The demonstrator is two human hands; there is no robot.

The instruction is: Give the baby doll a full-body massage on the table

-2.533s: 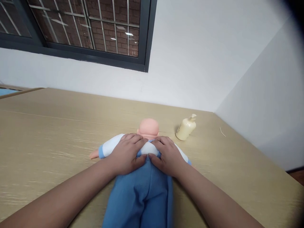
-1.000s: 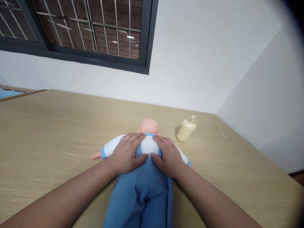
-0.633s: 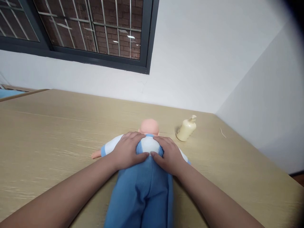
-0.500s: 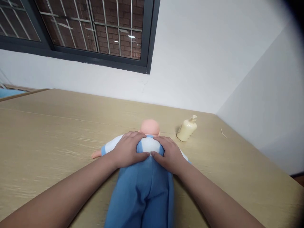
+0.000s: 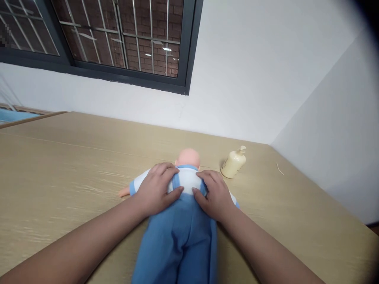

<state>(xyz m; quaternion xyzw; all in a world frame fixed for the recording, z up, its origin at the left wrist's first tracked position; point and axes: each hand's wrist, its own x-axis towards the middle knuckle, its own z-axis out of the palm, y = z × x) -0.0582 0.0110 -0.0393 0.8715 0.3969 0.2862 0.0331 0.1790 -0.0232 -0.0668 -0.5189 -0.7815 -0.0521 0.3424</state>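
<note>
A baby doll [image 5: 185, 225] in blue overalls and a white top with blue trim lies on a wooden table [image 5: 89, 157], its bald head away from me. It looks face down, with one arm stretched out to the left. My left hand [image 5: 158, 187] lies flat on the left side of its upper back, fingers toward the head and thumb pointing inward. On the right side of the back rests my right hand [image 5: 216, 193], also flat, its thumb pointing inward. White cloth shows between the two thumbs. Neither hand grips the doll; the palms hide its shoulders.
A cream pump bottle [image 5: 233, 163] stands right of the doll's head. Farther right lies a thin pale string [image 5: 280, 169]. White walls [image 5: 237, 79] border the table behind and to the right, with a dark-framed barred window [image 5: 124, 73] above. Something light blue [image 5: 17, 115] shows beyond the table's left end.
My hands have slid apart: the thumbs, nearly touching before, now have a gap between them, and more of the white back shows. The bottle stays in place; the view has shifted slightly.
</note>
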